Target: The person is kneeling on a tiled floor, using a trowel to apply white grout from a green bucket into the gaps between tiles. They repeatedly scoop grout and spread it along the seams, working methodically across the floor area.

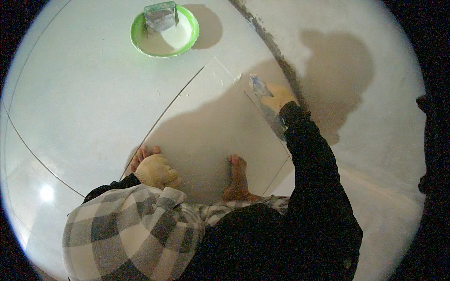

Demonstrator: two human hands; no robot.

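I squat barefoot on large white floor tiles [93,107]. My right hand [277,97] reaches forward, shut on a scraper [257,84] whose blade presses on the joint at the corner of the tile [220,70] I squat on. My left hand [157,171] rests closed on my left knee and holds nothing that I can see. A green bowl [165,33] with white grout stands far ahead, a metal scoop [160,15] leaning in it.
A dark rough edge [267,37] runs diagonally where the tiles meet bare grey cement floor [375,56] on the right. My feet [238,180] stand on the near tile. Thin grout lines cross the tiles to the left.
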